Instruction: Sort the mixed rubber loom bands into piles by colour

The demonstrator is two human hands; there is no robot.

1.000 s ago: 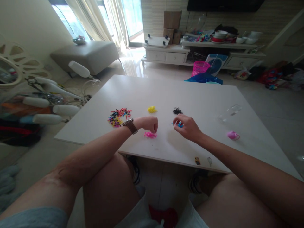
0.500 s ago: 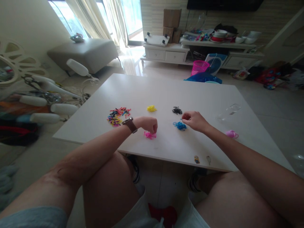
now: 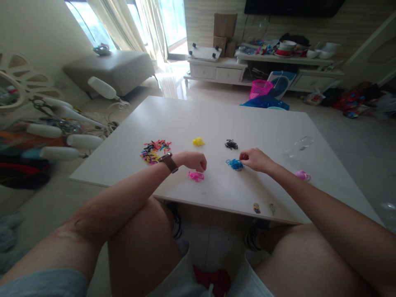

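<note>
My right hand (image 3: 254, 160) is pinched at the right edge of a pile of small blue rubber bands (image 3: 235, 165); whatever is between its fingertips is hidden. Fingers curled in, my left hand (image 3: 197, 161) hovers just above a pile of pink rubber bands (image 3: 196, 177), its contents out of sight. Behind the hands are a yellow pile (image 3: 198, 142) and a black pile (image 3: 231, 144) of the same bands. A larger heap of mixed-colour bands (image 3: 155, 145) lies to the left, partly behind my left wrist with its watch (image 3: 168, 162).
On the white table (image 3: 185, 117), a clear plastic container (image 3: 305, 143) and a pink bundle (image 3: 302, 175) are at the right. A small yellow-and-blue figure (image 3: 256, 208) and a pale flat charm (image 3: 272, 209) lie near the front edge. White lamp shades (image 3: 83, 142) stand beyond the left edge.
My right hand has shifted slightly right and down, its fingertips now against the blue pile. A small loop seen at those fingertips before no longer shows. My left hand has barely moved.
</note>
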